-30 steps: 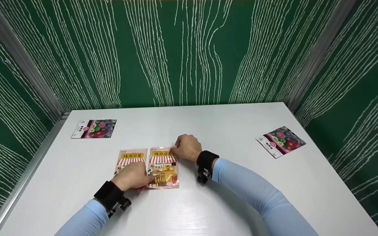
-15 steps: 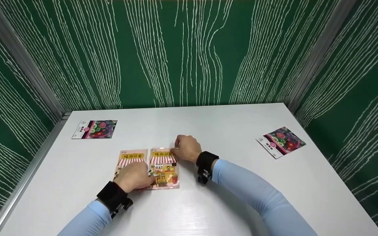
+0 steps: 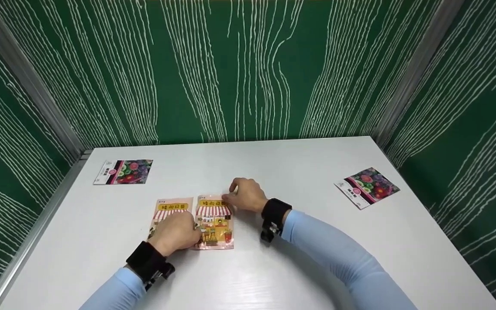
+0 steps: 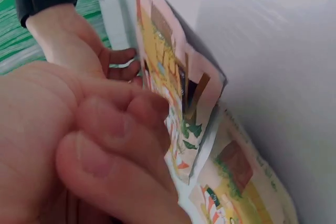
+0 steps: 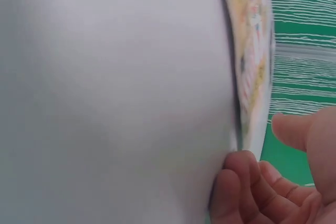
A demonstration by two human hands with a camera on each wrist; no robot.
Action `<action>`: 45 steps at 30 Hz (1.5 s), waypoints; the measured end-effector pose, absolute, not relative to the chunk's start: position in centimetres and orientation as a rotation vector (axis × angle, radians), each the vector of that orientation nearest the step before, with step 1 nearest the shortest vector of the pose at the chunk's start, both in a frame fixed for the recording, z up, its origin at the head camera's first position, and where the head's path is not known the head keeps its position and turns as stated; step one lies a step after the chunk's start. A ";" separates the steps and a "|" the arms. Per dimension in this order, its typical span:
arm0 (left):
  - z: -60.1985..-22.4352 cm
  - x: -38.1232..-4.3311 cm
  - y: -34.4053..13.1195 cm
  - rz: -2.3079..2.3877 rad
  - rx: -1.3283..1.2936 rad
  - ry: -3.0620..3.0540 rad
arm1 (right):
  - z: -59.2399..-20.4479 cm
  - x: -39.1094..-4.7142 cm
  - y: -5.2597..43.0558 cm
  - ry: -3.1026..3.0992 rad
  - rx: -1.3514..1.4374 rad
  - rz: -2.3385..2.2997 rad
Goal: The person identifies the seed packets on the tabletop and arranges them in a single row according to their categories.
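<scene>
Two pink seed packets with striped awnings lie side by side on the white table. My left hand [image 3: 175, 232] covers the lower part of the left seed packet [image 3: 172, 205]. Its curled fingers and thumb reach the left edge of the right seed packet [image 3: 215, 228]; nothing shows gripped in them. In the left wrist view, the curled fingers [image 4: 113, 171] sit beside that right packet [image 4: 173, 77]. My right hand [image 3: 246, 195] touches the right packet's upper right corner with its fingertips. In the right wrist view, the thumb [image 5: 291, 129] stands apart from the bent fingers.
A flower-picture packet [image 3: 134, 171] lies at the back left of the white table [image 3: 252, 275]. Another flower-picture packet [image 3: 373, 185] lies turned at an angle on the right. Green walls with pale wavy lines [image 3: 269, 73] enclose the back and sides.
My left hand has shifted slightly right and its thumb has drawn in from the right packet. The right hand stays at the corner; the two pink packets hold their places.
</scene>
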State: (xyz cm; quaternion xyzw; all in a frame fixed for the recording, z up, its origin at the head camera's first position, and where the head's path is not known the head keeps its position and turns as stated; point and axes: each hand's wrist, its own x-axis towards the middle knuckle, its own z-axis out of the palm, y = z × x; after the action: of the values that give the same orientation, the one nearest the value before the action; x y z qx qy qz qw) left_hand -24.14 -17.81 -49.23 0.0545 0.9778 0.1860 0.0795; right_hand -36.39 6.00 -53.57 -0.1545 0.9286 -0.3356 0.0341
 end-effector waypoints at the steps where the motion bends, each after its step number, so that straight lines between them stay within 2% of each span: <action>1: -49.2 -24.2 -17.8 0.584 0.170 2.943 | -53.6 -36.5 6.2 2.841 -0.476 -1.051; 5: -49.0 -24.3 -17.9 0.680 0.219 3.038 | -53.9 -37.0 7.3 2.805 -0.476 -1.113; 9: -49.0 -24.6 -18.0 0.743 0.267 3.125 | -51.0 -35.5 7.9 2.758 -0.430 -1.140; 23: -49.4 -24.9 -18.0 0.808 0.394 3.217 | -49.0 -36.1 10.9 2.784 -0.344 -1.243; 36: -50.1 -24.8 -18.0 0.652 0.473 3.294 | -47.8 -37.5 15.4 2.792 -0.216 -1.320; 45: -50.4 -24.6 -17.8 0.605 0.466 3.263 | -47.8 -38.0 20.3 2.820 -0.175 -1.325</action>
State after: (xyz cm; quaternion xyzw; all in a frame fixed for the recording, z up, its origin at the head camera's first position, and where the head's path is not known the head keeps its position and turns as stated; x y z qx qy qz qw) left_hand -24.63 -17.81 -50.43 0.1384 0.9683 0.1797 -0.1046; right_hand -38.00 20.32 -47.81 -0.0562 0.9036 -0.4246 0.0106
